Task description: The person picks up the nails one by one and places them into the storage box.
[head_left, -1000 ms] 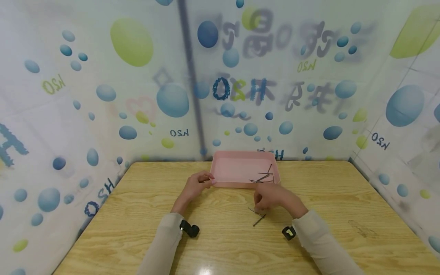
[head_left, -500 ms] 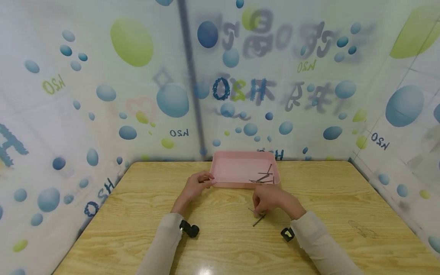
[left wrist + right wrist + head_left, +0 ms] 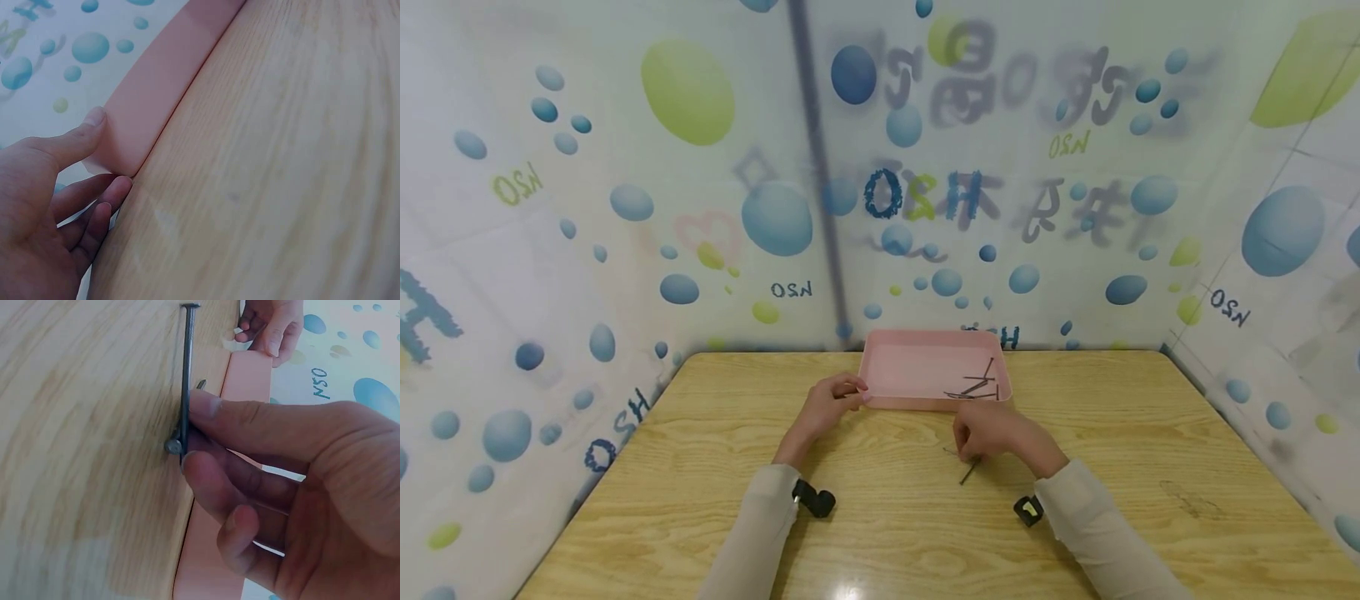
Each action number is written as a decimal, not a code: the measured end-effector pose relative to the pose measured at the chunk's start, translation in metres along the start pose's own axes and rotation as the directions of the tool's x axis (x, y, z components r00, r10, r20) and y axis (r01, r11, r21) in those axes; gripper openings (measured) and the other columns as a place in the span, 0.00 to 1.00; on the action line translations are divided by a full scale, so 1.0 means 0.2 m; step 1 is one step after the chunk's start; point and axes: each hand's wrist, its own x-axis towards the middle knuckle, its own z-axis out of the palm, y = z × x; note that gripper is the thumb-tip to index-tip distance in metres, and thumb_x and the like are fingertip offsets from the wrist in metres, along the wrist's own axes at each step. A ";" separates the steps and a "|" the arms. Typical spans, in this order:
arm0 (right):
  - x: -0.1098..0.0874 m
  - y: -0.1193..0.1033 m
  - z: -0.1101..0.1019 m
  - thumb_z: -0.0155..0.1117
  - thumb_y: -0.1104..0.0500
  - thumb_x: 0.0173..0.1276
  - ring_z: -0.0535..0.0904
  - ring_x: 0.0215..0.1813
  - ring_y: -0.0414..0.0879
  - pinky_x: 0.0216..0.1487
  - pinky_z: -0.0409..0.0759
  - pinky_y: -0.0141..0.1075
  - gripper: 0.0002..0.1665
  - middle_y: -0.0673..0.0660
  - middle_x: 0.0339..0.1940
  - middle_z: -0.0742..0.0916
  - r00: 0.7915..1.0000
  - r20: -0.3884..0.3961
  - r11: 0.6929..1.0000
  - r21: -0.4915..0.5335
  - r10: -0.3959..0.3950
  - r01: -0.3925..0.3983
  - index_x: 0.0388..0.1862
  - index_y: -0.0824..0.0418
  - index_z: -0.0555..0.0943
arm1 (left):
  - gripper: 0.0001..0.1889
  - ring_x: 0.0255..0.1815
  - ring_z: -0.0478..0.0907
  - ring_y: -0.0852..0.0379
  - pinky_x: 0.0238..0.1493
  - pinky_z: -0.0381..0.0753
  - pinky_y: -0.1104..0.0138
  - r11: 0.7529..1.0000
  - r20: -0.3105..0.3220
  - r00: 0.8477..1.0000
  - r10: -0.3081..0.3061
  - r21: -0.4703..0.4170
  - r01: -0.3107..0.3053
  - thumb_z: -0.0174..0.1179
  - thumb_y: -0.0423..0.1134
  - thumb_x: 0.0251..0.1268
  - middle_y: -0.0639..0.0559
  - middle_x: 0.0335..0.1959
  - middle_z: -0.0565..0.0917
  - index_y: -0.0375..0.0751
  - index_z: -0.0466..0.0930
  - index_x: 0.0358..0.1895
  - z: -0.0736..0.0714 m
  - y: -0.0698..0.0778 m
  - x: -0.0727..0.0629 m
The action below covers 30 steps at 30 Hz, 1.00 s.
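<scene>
My left hand (image 3: pixel 826 406) holds the near left corner of a shallow pink tray (image 3: pixel 917 358). In the left wrist view its thumb lies against the wall and its fingers curl by the bottom corner. Just in front of the tray's right half, my right hand (image 3: pixel 1000 431) pinches a long dark nail (image 3: pixel 187 362) between thumb and index finger, low over the table. A second nail (image 3: pixel 174 447) crosses behind it, partly hidden by the fingers; whether it is also held, I cannot tell. Several nails (image 3: pixel 976 386) lie in the tray's right end.
The wooden table (image 3: pixel 880 533) reaches back to a patterned curtain (image 3: pixel 910 275), which also hangs along both sides. The tray stands at the table's far edge, against the curtain. A wrist camera (image 3: pixel 815 499) sits below each hand.
The right fingers have come down onto a nail on the table, and it has shifted slightly right and away from me. The left hand and the tray stay where they were.
</scene>
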 end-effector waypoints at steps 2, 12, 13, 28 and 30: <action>0.00 0.00 0.00 0.77 0.63 0.62 0.78 0.24 0.39 0.27 0.76 0.33 0.11 0.44 0.22 0.84 1.000 -0.014 1.000 -0.009 0.001 -0.001 0.22 0.53 0.86 | 0.08 0.39 0.82 0.56 0.45 0.79 0.64 1.000 0.001 1.000 0.003 0.001 -0.003 0.67 0.41 0.71 0.48 0.44 0.90 0.45 0.85 0.48 0.00 0.00 0.00; 0.02 0.05 -0.01 0.75 0.64 0.62 0.78 0.27 0.41 0.32 0.77 0.37 0.11 0.45 0.23 0.84 0.997 -0.058 0.998 -0.048 0.047 -0.049 0.23 0.51 0.86 | 0.09 0.39 0.83 0.54 0.45 0.79 0.64 1.000 0.005 1.000 0.016 0.002 -0.016 0.67 0.43 0.71 0.46 0.44 0.90 0.44 0.85 0.49 -0.01 0.01 -0.01; 0.02 0.06 -0.01 0.75 0.64 0.62 0.78 0.26 0.41 0.32 0.77 0.37 0.11 0.45 0.23 0.84 0.997 -0.063 0.998 -0.053 0.043 -0.046 0.22 0.51 0.86 | 0.09 0.39 0.83 0.54 0.45 0.79 0.64 1.000 0.005 1.000 0.016 0.003 -0.016 0.67 0.43 0.71 0.46 0.44 0.90 0.44 0.85 0.49 -0.01 0.01 -0.01; 0.00 0.08 -0.03 0.71 0.64 0.64 0.76 0.26 0.40 0.30 0.74 0.35 0.07 0.46 0.25 0.83 0.990 -0.138 0.999 -0.044 0.010 -0.016 0.28 0.54 0.86 | 0.11 0.40 0.83 0.52 0.45 0.79 0.63 1.000 -0.001 1.000 0.010 -0.005 -0.010 0.68 0.44 0.70 0.47 0.42 0.90 0.45 0.85 0.49 0.00 0.00 0.00; 0.00 0.08 -0.03 0.71 0.64 0.65 0.75 0.26 0.40 0.30 0.74 0.35 0.07 0.46 0.24 0.83 0.989 -0.145 1.000 -0.024 0.009 -0.012 0.28 0.54 0.85 | 0.11 0.40 0.83 0.52 0.45 0.79 0.63 1.000 -0.007 1.000 0.008 -0.007 -0.008 0.68 0.44 0.70 0.46 0.42 0.90 0.44 0.85 0.49 0.00 0.00 0.00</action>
